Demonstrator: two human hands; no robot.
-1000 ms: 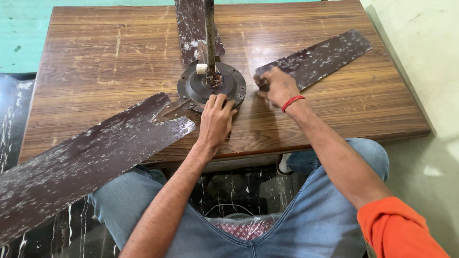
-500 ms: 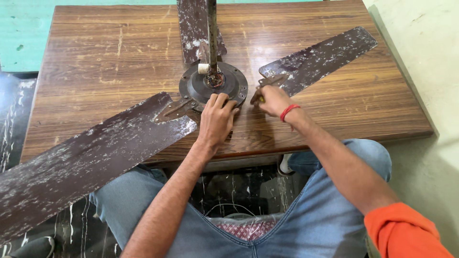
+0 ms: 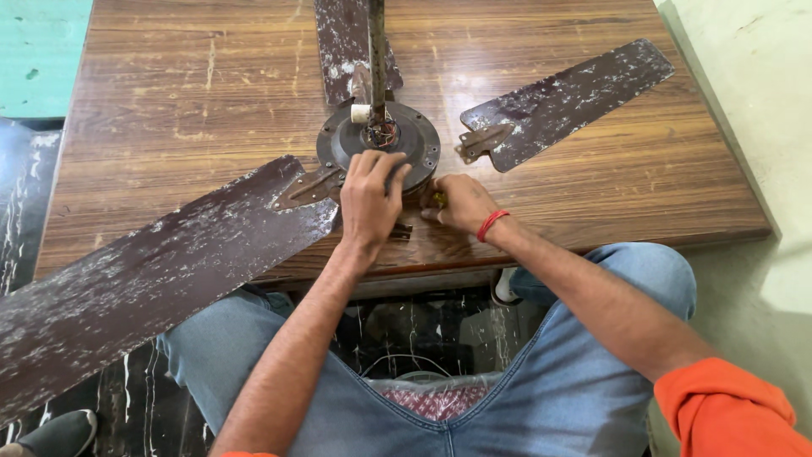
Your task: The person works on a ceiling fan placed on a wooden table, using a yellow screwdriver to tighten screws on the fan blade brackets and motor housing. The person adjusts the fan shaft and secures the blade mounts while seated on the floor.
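An old brown ceiling fan lies on a worn wooden table (image 3: 194, 101). Its round motor hub (image 3: 397, 135) faces up, with the down rod (image 3: 376, 51) rising from the centre. My left hand (image 3: 370, 201) grips the hub's near edge. Just to the right, my right hand (image 3: 458, 203), with a red band at the wrist, is closed on a small yellow thing at the hub's front rim. One long blade (image 3: 152, 271) stays bolted on at the left and a second blade (image 3: 345, 46) points away. A third blade (image 3: 562, 101) lies loose at the right, apart from the hub.
My knees in blue jeans (image 3: 592, 338) sit under the table's near edge. The long left blade overhangs the table towards a dark marbled floor (image 3: 21, 220). A pale wall (image 3: 753, 93) runs close along the right. A shoe (image 3: 55, 433) shows at the bottom left.
My right hand left the loose blade's bracket and moved left and nearer, to the hub's front rim beside my left hand. The left hand has stayed on the hub.
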